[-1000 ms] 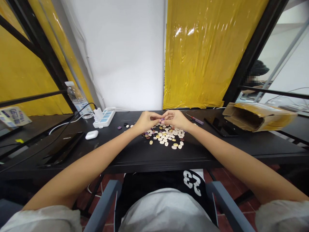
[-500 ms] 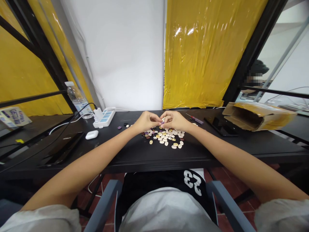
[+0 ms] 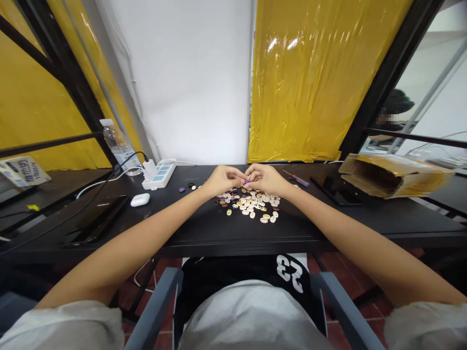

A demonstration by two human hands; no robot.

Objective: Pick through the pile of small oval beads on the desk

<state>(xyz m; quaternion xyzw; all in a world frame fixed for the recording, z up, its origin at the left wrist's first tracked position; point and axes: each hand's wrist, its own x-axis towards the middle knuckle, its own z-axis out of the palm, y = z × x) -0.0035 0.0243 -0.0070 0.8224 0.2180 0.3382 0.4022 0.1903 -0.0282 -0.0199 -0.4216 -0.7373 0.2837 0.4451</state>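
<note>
Over the pile, my left hand (image 3: 225,181) and my right hand (image 3: 265,180) meet with fingertips pinched together. Between them is a small purple button-like piece (image 3: 247,180); its details are too small to make out. Beneath and in front of the hands spreads a loose pile of small oval button-like pieces (image 3: 251,204), mostly cream, with some yellow, brown, purple and dark ones. A single purple piece (image 3: 182,189) lies apart to the left, near a few dark ones.
On the black table (image 3: 233,236), a white earbud case (image 3: 140,200), power strip (image 3: 160,175), bottle (image 3: 120,146) and dark tablet-like device (image 3: 98,218) sit to the left. To the right are a screwdriver (image 3: 301,181), a black phone (image 3: 337,190) and an open cardboard box (image 3: 394,176).
The view has shifted slightly. My hands stay together over the pile, fingers moved a little, and the purple piece between the fingertips shows more plainly.
</note>
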